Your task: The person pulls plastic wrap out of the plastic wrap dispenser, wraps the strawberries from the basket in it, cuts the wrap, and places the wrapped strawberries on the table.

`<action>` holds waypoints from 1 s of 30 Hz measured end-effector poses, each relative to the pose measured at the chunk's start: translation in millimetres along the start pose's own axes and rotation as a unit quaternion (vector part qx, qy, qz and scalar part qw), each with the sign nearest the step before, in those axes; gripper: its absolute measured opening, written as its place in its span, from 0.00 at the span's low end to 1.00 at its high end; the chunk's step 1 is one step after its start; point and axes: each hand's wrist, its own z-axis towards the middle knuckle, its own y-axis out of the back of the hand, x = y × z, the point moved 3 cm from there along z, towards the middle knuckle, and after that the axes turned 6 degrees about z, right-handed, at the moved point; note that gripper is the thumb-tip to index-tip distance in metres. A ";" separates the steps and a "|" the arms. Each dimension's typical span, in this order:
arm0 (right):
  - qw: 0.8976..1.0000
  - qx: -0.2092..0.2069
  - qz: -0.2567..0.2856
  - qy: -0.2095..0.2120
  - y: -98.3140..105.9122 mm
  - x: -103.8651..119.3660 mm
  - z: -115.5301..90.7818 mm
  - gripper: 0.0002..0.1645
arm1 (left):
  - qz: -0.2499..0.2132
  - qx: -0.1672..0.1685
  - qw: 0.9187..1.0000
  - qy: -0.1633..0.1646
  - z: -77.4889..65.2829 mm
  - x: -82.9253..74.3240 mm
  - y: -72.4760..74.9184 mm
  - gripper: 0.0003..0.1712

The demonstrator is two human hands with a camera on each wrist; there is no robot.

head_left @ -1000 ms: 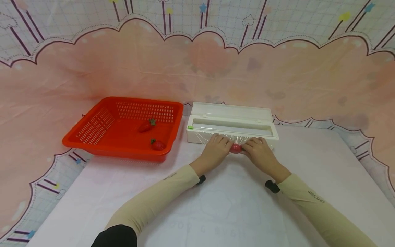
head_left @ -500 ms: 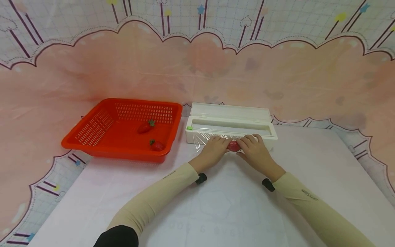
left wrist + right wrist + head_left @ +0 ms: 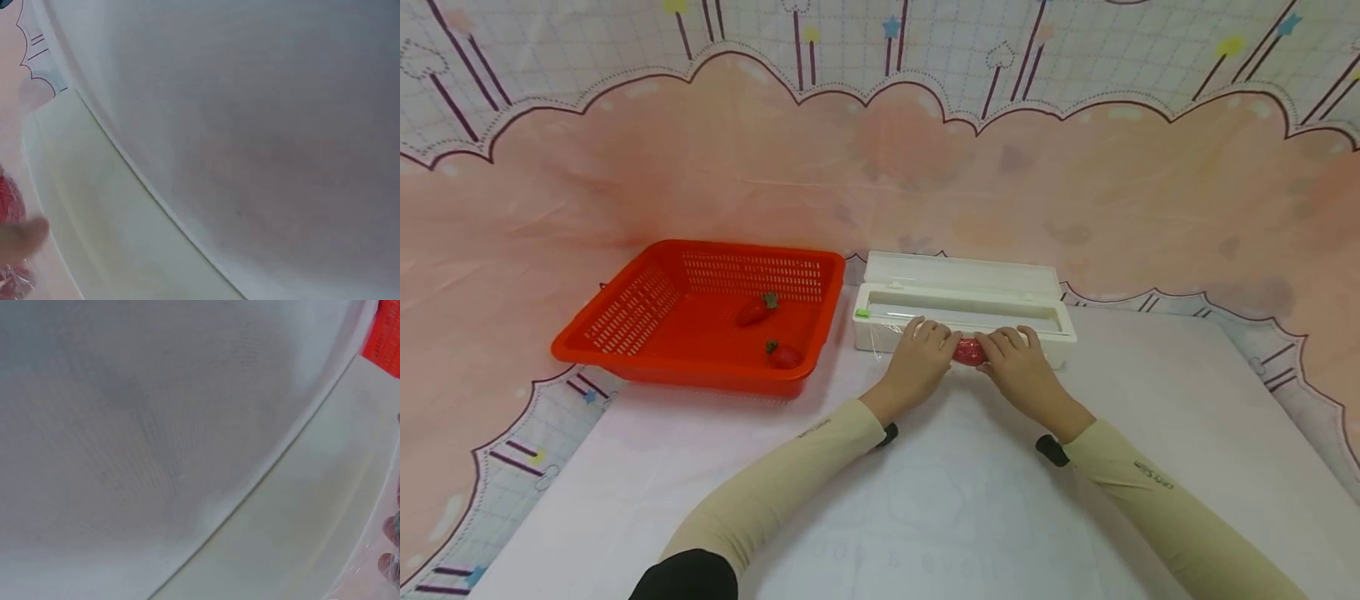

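Note:
At the front of a white cling film dispenser [image 3: 970, 325] with its lid raised, both hands hold a red strawberry [image 3: 970, 352] in clear film. My left hand [image 3: 919, 360] grips its left end and my right hand [image 3: 1021, 367] its right end, fingers curled over the top. In the left wrist view the film-covered strawberry [image 3: 11, 203] shows at the left edge, beside a blurred thumb [image 3: 24, 240]. In the right wrist view, fingertips [image 3: 389, 565] and shiny film appear at the right edge. Stretched film [image 3: 887, 337] lies over the dispenser's front left.
To the left stands a red plastic basket [image 3: 647, 358] with two strawberries [image 3: 758, 310] inside. Both stand on a table with a white cover [image 3: 925, 517]. A patterned peach cloth [image 3: 880, 183] hangs behind. A green tab [image 3: 862, 313] sits at the dispenser's left end.
The hands have shifted slightly up and toward the dispenser, turning the strawberry so more of it shows. The film at the front left looks less spread. The basket stays put.

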 end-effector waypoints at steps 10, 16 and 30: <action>1.000 -0.001 0.008 0.009 -1.8 -1.0 -0.4 0.42 | 0.001 0.029 1.000 -0.009 6.1 -0.9 -2.5 0.17; 1.000 0.011 -0.002 -0.001 -4.4 -1.5 1.1 0.31 | 0.003 0.053 0.999 -0.002 3.5 3.2 -7.4 0.15; 1.000 0.003 0.024 0.011 -10.0 -0.1 4.1 0.29 | -0.016 0.082 0.996 0.009 0.9 6.9 -9.9 0.20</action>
